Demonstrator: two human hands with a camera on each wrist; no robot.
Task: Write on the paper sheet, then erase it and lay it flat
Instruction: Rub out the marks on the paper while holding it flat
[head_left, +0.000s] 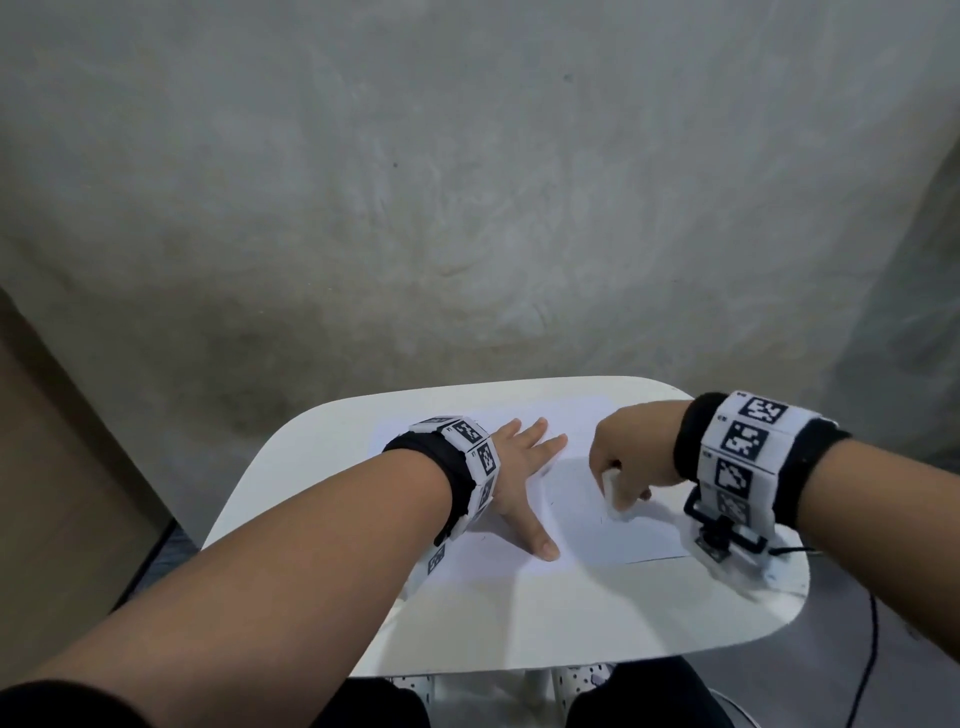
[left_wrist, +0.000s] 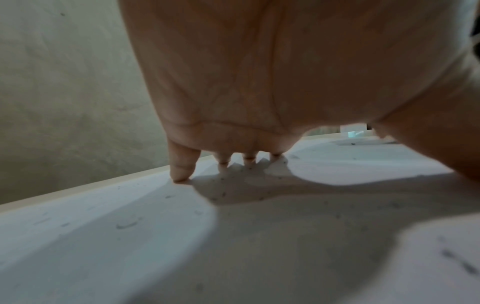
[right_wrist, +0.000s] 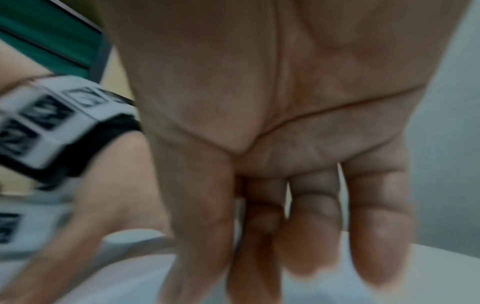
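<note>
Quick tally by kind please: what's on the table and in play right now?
Paper sheet: 1
Hands on the sheet: 2, left hand and right hand
Wrist bands: 2
Table: 1
Eraser: none clearly visible; the right hand is blurred
Total: 6

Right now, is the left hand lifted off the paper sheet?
No, the left hand lies spread with straight fingers pressed on the paper sheet, fingertips touching it in the left wrist view.
</note>
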